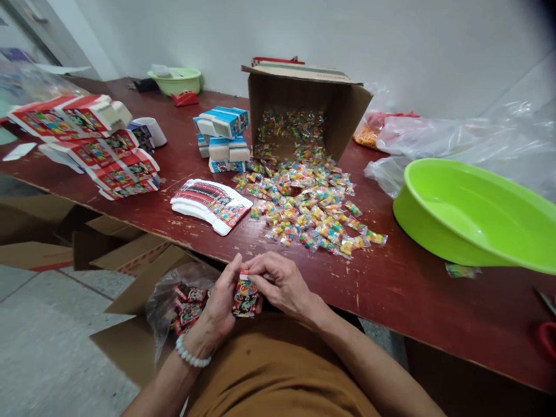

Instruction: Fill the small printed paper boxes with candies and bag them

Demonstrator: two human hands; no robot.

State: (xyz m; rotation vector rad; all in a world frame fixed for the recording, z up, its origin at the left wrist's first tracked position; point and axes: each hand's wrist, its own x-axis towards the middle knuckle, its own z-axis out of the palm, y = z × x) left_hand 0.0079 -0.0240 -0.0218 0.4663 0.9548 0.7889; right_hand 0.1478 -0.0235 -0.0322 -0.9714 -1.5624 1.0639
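Observation:
A small printed candy box, red and black with a white strip near its top, is held upright between my hands over my lap. My left hand wraps its side, thumb along the edge. With fingers pinched at the top end, my right hand grips the box too. Just beyond, on the table, lies a fanned stack of flat candy boxes. Small clear packets of colourful candies are heaped to its right, spilling from a cardboard carton on its side.
A green basin stands at the right, scissors near the right edge. Bundled red boxes and blue boxes are stacked at left and centre. Below the red table, an open carton holds a plastic bag of filled-looking boxes.

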